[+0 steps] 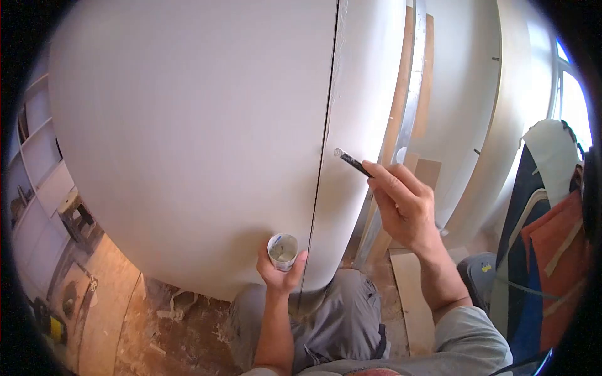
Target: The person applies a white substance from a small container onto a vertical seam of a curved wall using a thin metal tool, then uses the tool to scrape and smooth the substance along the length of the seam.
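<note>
My left hand [279, 276] is wrapped around a small whitish cup [283, 252] with some pale, greyish stuff inside, low in front of a large white panel [207, 125]. Between the fingers of my right hand [406, 205] is a thin black stick [355, 163], its tip smeared pale. That tip points up and left, close over the panel just right of a long dark seam [323, 147]. The seam runs from the top down toward my knees, with whitish residue along its upper part.
To the right, a long metal bar [416, 75] and wooden strips [429, 81] lean upright. Dark and red sheets [555, 232] stand near the window. On the left are white shelving [39, 141] and a wooden stool [76, 216]. Scraps litter the brown floor [169, 341].
</note>
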Motion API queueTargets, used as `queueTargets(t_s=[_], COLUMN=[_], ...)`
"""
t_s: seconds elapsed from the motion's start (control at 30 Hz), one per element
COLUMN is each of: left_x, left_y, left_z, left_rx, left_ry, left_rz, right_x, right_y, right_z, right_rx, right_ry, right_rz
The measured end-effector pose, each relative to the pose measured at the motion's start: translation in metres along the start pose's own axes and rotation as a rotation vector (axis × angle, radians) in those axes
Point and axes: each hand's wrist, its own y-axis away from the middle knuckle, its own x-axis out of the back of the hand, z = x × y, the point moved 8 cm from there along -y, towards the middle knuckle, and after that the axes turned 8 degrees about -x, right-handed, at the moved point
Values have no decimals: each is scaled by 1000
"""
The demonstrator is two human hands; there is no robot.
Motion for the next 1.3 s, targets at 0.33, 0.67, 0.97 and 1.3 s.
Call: queueTargets(t_s=[0.33,0.67,0.97,1.3], left_x=[7,7,6,7], left_y=[10,18,12,14], left_z=[-8,-17,-12,-14], left_rx=[20,109,80,61], left_ry=[-3,12,-13,-31], left_rz=[-3,-62,-85,-85], right_x=[-84,-103,-104,-97], right_y=[101,98,90,87], right_z=[26,33,34,34], right_rx=[-678,-791,-739,-684], right_ry=[-760,-842,-751,-628], right_rz=[22,-38,-65,-15])
